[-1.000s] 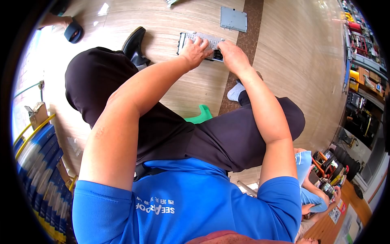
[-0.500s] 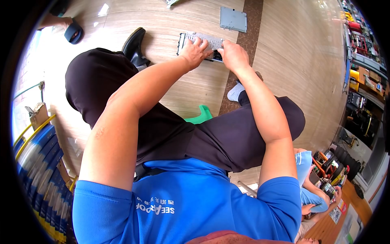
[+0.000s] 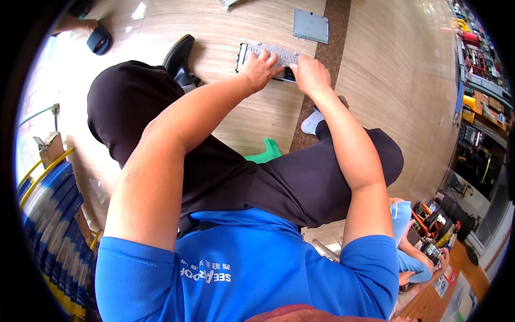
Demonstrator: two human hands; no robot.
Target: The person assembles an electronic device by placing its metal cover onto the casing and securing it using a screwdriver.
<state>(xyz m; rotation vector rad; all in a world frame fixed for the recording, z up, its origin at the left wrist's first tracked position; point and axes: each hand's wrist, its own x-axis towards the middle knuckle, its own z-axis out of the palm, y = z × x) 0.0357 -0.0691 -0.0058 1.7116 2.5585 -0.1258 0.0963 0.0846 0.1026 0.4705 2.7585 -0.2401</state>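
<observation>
On the tiled floor ahead lies a metal device [image 3: 274, 53] with a perforated silver plate on top and a dark opening at its near right part. My left hand [image 3: 260, 70] rests on the device's left and middle part, its fingers spread over the plate. At the right end my right hand [image 3: 310, 74] has its fingers curled with the thumb against the plate's edge; it grips the silver plate there. A flat grey metal panel [image 3: 310, 26] lies on the floor beyond the device, to the right.
A green plastic piece [image 3: 265, 152] shows between my legs. A person's sandalled foot [image 3: 99, 41] is at upper left. Blue stacked items [image 3: 53, 214] stand at left. Shelves with tools [image 3: 479, 59] line the right; another person's arm [image 3: 417, 255] is at lower right.
My right hand has shifted slightly at the device's right end, and the thumb now shows at the plate's edge. My left hand stays on the plate. The view has moved very slightly.
</observation>
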